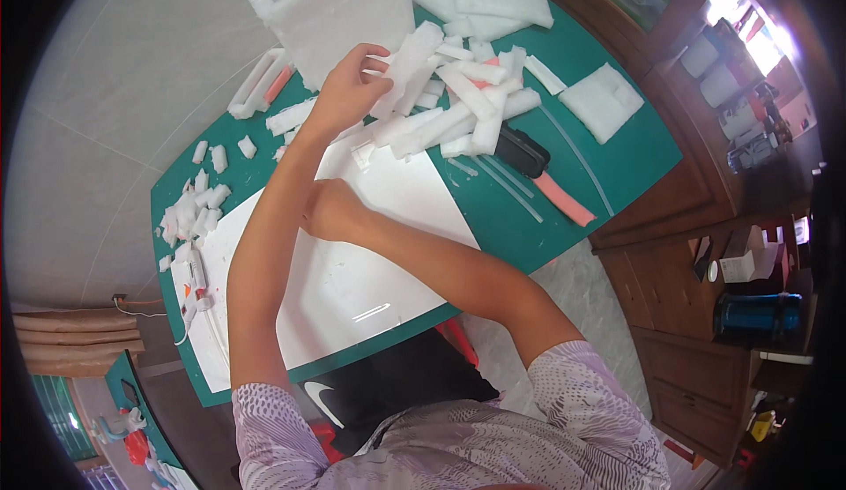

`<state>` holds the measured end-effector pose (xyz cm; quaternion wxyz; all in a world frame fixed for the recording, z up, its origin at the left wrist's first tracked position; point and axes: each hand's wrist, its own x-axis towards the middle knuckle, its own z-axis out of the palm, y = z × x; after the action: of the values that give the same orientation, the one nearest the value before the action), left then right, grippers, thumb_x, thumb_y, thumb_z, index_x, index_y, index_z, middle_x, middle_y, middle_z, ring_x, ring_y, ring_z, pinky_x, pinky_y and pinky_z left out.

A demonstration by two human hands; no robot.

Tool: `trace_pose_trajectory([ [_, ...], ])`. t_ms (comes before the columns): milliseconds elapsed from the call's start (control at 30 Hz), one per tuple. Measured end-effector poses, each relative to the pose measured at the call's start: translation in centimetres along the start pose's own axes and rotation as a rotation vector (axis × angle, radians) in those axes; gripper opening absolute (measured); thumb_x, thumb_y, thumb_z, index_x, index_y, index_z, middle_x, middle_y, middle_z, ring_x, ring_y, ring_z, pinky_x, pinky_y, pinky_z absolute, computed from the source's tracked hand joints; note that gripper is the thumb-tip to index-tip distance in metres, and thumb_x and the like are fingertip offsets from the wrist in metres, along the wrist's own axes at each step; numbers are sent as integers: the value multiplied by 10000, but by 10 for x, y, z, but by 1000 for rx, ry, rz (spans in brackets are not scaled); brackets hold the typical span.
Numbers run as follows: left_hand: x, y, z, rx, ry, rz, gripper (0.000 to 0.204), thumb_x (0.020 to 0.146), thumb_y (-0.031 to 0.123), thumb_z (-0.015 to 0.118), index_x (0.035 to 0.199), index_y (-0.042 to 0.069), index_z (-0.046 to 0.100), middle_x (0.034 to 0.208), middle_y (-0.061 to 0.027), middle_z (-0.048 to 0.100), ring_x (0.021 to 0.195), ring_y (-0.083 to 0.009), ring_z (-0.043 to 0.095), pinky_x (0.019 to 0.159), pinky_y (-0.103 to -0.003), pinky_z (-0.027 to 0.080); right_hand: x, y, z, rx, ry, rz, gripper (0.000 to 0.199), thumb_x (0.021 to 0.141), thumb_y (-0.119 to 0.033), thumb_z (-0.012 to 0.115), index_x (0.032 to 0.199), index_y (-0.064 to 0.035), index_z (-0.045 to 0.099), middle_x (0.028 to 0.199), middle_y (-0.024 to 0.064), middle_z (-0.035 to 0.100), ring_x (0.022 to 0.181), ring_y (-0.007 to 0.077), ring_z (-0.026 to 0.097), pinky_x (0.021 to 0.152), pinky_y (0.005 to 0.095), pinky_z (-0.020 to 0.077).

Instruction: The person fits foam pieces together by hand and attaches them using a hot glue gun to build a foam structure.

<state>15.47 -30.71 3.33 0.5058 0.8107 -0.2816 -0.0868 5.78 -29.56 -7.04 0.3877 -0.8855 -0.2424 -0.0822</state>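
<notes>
My left hand (350,92) reaches over the far side of the table, its fingers curved around the near edge of an upright-tilted white foam piece (414,60). Loose white foam strips (480,107) lie heaped to the right of it. Lower down, my right hand (337,211) is closed above a glossy white board (352,283). My left forearm crosses in front of its fingertips, so what they hold, if anything, is hidden. On the board's left edge rests a white glue gun (189,280) with a cord.
The table has a green top (608,173). Small foam scraps (189,211) lie left, a large foam sheet (339,14) at the far edge, and flat foam pads (602,102) right. A black object (522,149), a pink strip (564,199) and clear sticks (509,181) sit right of the board.
</notes>
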Motion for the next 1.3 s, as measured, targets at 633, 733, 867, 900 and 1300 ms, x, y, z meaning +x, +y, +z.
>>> trace_pose_trajectory([
  [633,-22,-28,20,551,-340,149,687,849,97,727,1481,150,460,1307,-197,612,1095,-349,631,999,-405,483,0,13,21,20,108,-87,84,816,-100,636,887,-56,638,858,141,689,822,341,663,710,467,514],
  [733,-18,-32,26,509,-301,220,616,862,166,711,1434,135,486,1187,-201,648,1094,-387,620,937,-444,486,0,15,26,35,211,-165,81,818,-92,633,888,-51,629,898,152,683,898,349,648,775,470,502],
  [867,-13,-36,24,453,-203,265,522,855,156,709,1349,82,558,1208,-189,654,1016,-334,652,899,-403,513,0,13,27,102,218,-122,72,822,-82,628,888,-53,628,920,161,682,937,355,638,803,478,490],
  [900,-13,-38,23,458,-170,274,480,854,146,709,1310,54,590,1278,-176,645,982,-291,662,886,-373,527,1,13,26,78,197,-133,80,827,-88,626,898,-51,630,919,159,686,923,354,645,794,477,495],
  [1300,-42,-35,-5,410,-225,206,398,776,49,629,1154,21,507,1051,-216,605,931,-364,607,844,-420,479,2,5,11,20,107,-102,139,893,-167,616,945,-47,665,909,153,700,851,357,671,728,485,512],
])
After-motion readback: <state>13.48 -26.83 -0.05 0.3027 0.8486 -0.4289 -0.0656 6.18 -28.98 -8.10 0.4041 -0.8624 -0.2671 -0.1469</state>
